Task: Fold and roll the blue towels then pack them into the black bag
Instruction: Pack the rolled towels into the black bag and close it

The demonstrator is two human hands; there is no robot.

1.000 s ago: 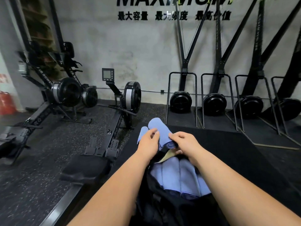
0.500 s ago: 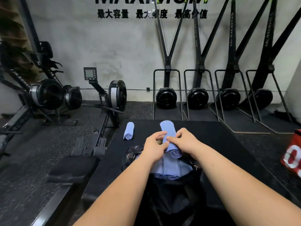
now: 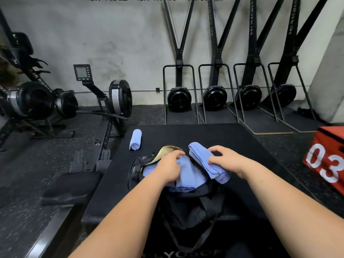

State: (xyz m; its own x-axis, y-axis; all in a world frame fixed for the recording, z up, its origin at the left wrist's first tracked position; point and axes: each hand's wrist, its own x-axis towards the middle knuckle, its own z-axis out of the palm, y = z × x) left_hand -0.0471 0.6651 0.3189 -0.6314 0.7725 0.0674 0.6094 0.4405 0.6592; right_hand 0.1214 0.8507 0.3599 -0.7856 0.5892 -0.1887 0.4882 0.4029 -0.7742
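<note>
Right hand grips the rolled towel, slanted just right of the open black bag; left hand rests on packed towels, grip unclear

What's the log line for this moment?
right hand: holds rolled towel at bag | left hand: on packed towels | spare roll: on mat

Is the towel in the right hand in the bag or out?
Out: the right hand grips the rolled towel at the bag's right edge, beside the packed towels.

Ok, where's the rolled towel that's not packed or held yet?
Head view: the loose rolled towel lies on the black mat, left of and beyond the black bag, beside the rowing machine.
</note>
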